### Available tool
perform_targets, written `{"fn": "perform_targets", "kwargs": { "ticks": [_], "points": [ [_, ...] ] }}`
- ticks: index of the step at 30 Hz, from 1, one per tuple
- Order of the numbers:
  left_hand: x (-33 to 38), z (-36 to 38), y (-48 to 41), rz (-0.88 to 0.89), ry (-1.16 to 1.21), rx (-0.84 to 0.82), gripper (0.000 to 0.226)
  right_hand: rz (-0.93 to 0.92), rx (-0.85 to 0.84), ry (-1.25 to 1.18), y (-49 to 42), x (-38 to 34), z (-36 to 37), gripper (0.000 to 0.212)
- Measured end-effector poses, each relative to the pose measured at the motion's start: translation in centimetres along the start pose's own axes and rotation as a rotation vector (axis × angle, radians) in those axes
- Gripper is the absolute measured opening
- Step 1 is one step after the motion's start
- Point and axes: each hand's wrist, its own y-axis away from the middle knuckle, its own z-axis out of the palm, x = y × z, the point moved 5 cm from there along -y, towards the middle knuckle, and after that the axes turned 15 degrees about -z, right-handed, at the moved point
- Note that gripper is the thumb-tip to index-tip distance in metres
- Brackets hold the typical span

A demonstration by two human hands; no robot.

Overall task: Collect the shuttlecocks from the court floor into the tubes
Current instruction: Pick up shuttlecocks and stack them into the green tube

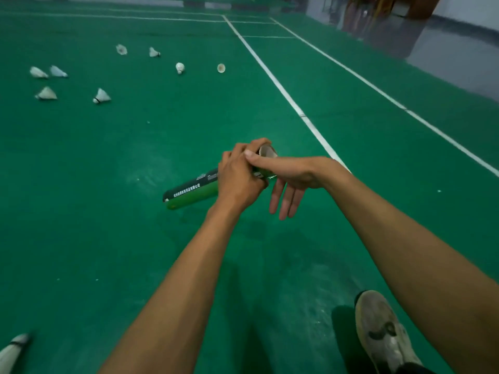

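Note:
A green and black shuttlecock tube (189,194) is held tilted above the court floor, its open end up and to the right. My left hand (240,179) grips it near that end. White feathers of a shuttlecock (267,153) show in the tube's mouth. My right hand (294,175) reaches across from the right, its thumb pressing at the mouth and its fingers hanging straight down beside the tube. Several white shuttlecocks lie on the green floor at the far left, the nearest (101,96) on its side. Another shuttlecock (12,352) lies at the bottom left corner.
A worn grey shoe (380,330) stands on the floor at the lower right. White court lines (286,95) run diagonally to the right of the hands. Grey flooring and dark equipment (388,20) sit beyond the court at the top right.

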Motion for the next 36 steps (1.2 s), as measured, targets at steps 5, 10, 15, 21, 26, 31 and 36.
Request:
{"fn": "perform_targets", "kwargs": {
  "ticks": [5,10,15,21,26,31,36],
  "points": [
    [-4.2,-2.3,-2.2,-0.084,-0.107,0.127,0.081,-0.309,0.291,0.143,-4.6,-2.7,-0.6,0.070],
    [-5.7,-3.2,-3.9,-0.166,-0.174,0.281,0.075,-0.441,0.275,0.222,-6.6,-4.2,-2.8,0.081],
    [-5.3,-4.4,-5.1,-0.196,-0.180,0.354,0.079,-0.619,0.389,0.062,-9.4,-4.3,-4.5,0.064],
    [-6.6,-8.0,-6.1,-0.261,-0.242,0.406,0.087,-0.931,0.543,0.281,-12.2,-9.0,-4.5,0.053],
    [-8.3,-12.6,-6.2,-0.305,-0.304,0.454,0.084,-0.797,-0.118,-0.158,-15.6,-14.4,1.3,0.052],
    [-8.3,-13.4,-5.6,-0.385,-0.421,0.523,0.086,-0.811,-0.218,-0.050,-17.8,-15.7,3.2,0.046],
    [-9.1,-11.3,-5.1,-0.447,-0.389,0.445,0.090,-0.774,-0.426,-0.076,-18.6,-13.3,4.0,0.059]
  ]
}}
